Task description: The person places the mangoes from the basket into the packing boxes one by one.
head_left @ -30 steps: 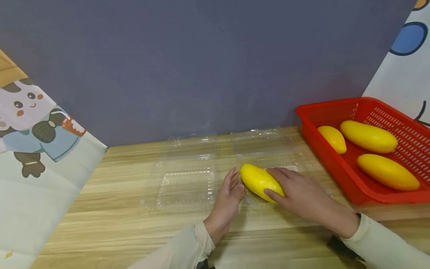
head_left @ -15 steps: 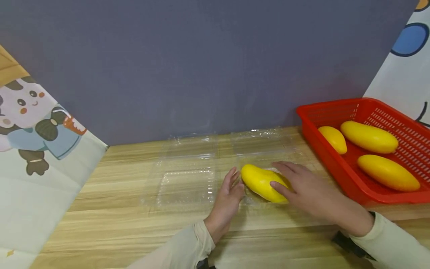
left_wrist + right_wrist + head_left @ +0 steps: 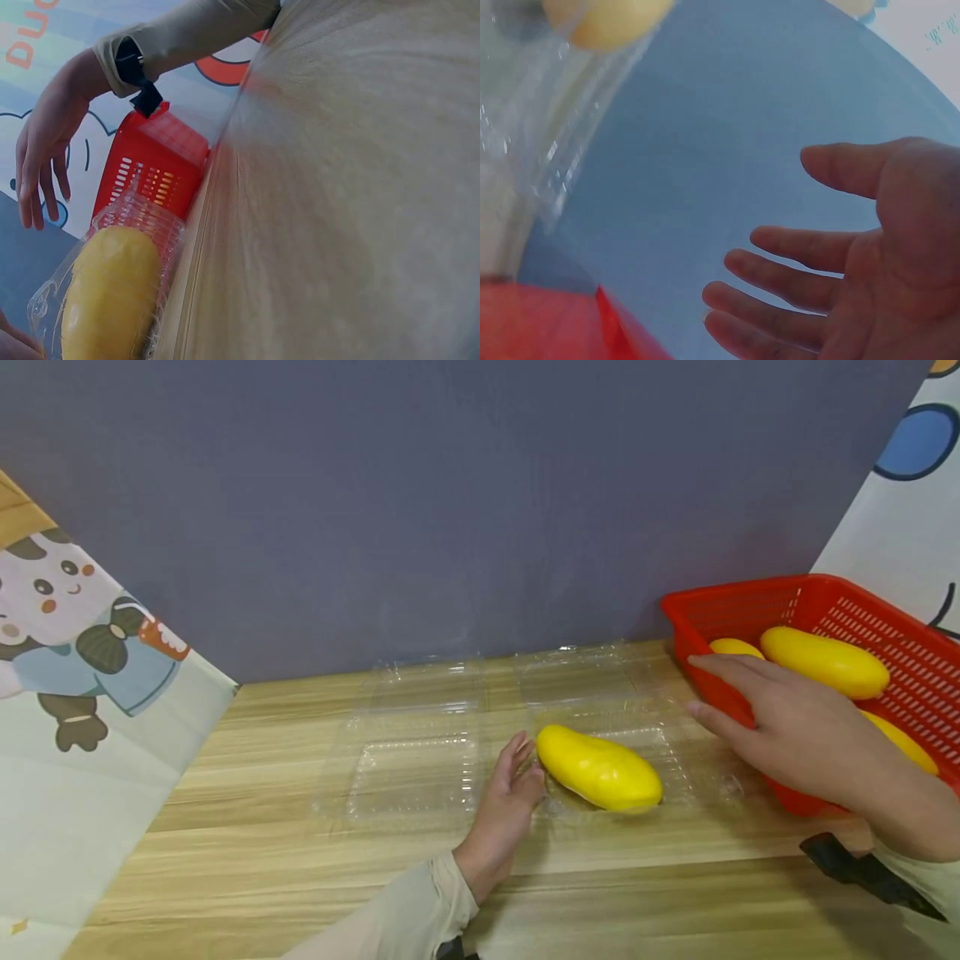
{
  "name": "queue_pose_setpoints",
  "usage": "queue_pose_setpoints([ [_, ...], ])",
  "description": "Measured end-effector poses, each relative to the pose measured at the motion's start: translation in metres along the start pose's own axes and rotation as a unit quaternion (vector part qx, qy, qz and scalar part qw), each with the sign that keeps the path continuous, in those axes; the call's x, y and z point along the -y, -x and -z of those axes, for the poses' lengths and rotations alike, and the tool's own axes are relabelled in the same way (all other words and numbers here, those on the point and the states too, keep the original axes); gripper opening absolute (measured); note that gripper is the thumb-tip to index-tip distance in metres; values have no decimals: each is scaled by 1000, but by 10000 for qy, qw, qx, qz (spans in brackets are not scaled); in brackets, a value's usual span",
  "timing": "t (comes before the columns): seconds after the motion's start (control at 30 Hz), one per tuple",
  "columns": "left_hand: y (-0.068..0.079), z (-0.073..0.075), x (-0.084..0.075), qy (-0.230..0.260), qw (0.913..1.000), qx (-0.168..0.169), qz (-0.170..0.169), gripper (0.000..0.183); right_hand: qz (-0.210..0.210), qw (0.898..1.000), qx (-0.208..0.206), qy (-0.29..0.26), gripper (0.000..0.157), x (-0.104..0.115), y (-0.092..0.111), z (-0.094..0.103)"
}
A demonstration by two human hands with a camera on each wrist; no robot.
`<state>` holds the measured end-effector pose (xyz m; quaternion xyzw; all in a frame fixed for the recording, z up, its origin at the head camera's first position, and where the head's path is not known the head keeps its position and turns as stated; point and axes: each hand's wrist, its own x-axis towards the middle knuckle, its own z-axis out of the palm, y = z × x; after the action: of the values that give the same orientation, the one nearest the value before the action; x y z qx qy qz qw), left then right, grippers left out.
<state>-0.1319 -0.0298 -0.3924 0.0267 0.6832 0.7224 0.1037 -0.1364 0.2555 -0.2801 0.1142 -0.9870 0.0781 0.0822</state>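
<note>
A long yellow fruit, mango-like in shape, (image 3: 600, 768) lies slantwise in the right-hand clear plastic clamshell box (image 3: 675, 756), whose lid is folded back. Beside the fruit's left end is my left hand (image 3: 501, 818), fingers relaxed and upright at the box's left side, gripping nothing. My right hand (image 3: 817, 743) hovers over the near left side of the red basket (image 3: 738, 589), palm down and fingers extended. In the right wrist view the right hand (image 3: 840, 277) shows spread fingers and a bare palm. It partly hides the yellow fruits (image 3: 825, 662) in the basket.
A second clear clamshell box (image 3: 416, 777) lies opened out to the left, with no fruit in it. Behind the boxes rises a grey-blue panel (image 3: 450, 510). Printed cartoon sheets (image 3: 112, 635) flank the wooden table (image 3: 300, 868).
My right hand has let go of the yellow fruit and moved right, over to the red basket. The fruit has settled slightly to the right in the box. My left hand has stayed put.
</note>
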Motion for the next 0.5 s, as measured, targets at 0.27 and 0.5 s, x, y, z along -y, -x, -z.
queue_pose_setpoints([
  [0.27,0,-1,-1,52,9999,106,-3,62,-554,9970,388,380,83,-33,3,18],
  [0.5,3,3,-3,50,9998,174,65,62,-964,9911,739,540,90,-64,16,25],
])
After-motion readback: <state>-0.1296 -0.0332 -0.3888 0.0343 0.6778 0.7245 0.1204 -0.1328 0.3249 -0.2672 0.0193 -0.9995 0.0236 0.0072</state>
